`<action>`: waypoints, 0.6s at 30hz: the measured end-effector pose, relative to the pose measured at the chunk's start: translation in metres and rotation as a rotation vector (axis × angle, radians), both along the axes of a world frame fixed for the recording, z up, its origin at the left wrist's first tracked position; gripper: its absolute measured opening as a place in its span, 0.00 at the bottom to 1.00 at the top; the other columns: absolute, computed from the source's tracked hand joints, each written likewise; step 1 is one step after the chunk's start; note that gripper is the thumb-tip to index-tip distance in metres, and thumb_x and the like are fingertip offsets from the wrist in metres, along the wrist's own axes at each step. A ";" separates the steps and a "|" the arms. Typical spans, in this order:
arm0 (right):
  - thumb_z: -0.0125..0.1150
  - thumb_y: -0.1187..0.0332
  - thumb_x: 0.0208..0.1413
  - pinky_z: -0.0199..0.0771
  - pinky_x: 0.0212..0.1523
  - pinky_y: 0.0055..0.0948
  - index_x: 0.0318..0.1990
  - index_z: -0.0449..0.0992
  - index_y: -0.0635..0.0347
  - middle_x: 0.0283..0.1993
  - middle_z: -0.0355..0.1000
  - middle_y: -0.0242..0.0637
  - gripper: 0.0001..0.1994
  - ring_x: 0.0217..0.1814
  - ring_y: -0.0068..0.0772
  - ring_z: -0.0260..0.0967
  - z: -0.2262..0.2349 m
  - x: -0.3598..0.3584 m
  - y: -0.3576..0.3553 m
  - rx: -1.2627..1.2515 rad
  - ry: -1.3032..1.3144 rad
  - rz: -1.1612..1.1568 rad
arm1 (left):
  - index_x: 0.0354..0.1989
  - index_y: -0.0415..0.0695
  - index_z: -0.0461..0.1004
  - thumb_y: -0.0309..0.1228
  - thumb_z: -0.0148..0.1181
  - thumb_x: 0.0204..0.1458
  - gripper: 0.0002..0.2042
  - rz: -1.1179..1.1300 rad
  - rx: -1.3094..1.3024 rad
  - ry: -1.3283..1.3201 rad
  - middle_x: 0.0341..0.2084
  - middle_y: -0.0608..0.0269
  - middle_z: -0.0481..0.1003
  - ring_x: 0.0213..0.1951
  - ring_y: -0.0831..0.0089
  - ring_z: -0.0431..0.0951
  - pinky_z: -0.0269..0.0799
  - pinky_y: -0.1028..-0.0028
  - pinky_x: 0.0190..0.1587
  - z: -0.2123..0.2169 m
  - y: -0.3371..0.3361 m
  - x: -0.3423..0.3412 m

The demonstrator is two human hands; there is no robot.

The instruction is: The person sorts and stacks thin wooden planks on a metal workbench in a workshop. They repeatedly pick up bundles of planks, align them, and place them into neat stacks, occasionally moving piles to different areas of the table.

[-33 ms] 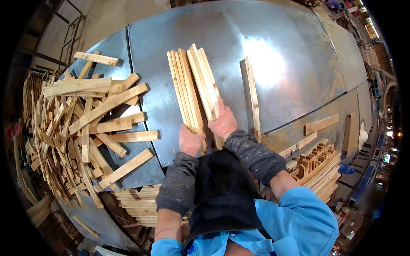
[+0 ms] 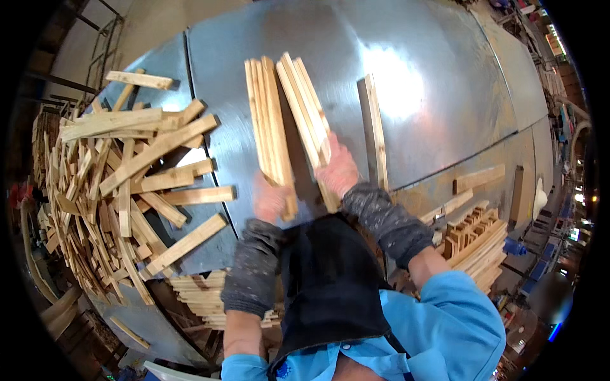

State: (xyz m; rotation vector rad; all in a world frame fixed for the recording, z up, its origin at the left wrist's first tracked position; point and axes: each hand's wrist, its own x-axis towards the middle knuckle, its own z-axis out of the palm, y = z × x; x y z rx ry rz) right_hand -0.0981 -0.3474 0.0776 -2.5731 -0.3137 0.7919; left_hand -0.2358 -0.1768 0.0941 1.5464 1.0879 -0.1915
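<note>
Wooden slat bundles [image 2: 270,124] and [image 2: 306,108] on the metal table [image 2: 445,95], left hand [image 2: 270,200] and right hand [image 2: 338,170] each clasped around one.

A woodworking shop. A broad sheet-metal bench [image 2: 432,82] fills the middle; a loose heap of cut wooden slats [image 2: 108,190] covers its left side, and neat stacks of slats [image 2: 476,244] stand at its near right edge. At the far right, machinery and lit aisles of a factory floor [image 2: 562,190] show.
</note>
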 end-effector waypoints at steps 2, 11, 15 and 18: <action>0.75 0.57 0.50 0.68 0.76 0.48 0.86 0.45 0.54 0.75 0.64 0.51 0.58 0.76 0.57 0.63 0.004 0.017 -0.008 -0.033 -0.016 0.030 | 0.65 0.34 0.67 0.28 0.78 0.45 0.38 -0.065 0.013 0.009 0.55 0.37 0.78 0.56 0.48 0.82 0.79 0.55 0.62 0.007 0.039 0.005; 0.73 0.59 0.53 0.68 0.76 0.45 0.86 0.48 0.54 0.75 0.64 0.46 0.55 0.76 0.54 0.63 -0.022 0.030 -0.016 -0.142 -0.081 0.057 | 0.78 0.41 0.59 0.43 0.75 0.49 0.48 -0.260 0.489 0.381 0.67 0.43 0.69 0.69 0.46 0.71 0.70 0.55 0.73 -0.047 0.014 0.022; 0.74 0.60 0.52 0.66 0.77 0.45 0.86 0.47 0.56 0.72 0.66 0.54 0.56 0.76 0.56 0.63 -0.004 0.042 -0.013 -0.030 -0.047 0.001 | 0.81 0.42 0.54 0.46 0.77 0.48 0.53 -0.275 0.471 0.350 0.68 0.44 0.68 0.70 0.46 0.69 0.69 0.55 0.73 -0.053 0.010 0.018; 0.74 0.60 0.51 0.68 0.75 0.48 0.86 0.47 0.55 0.71 0.67 0.56 0.56 0.75 0.59 0.64 0.007 0.067 0.002 0.042 -0.044 0.012 | 0.80 0.42 0.54 0.45 0.77 0.47 0.53 -0.284 0.429 0.366 0.68 0.44 0.67 0.70 0.46 0.70 0.68 0.55 0.74 -0.055 0.014 0.022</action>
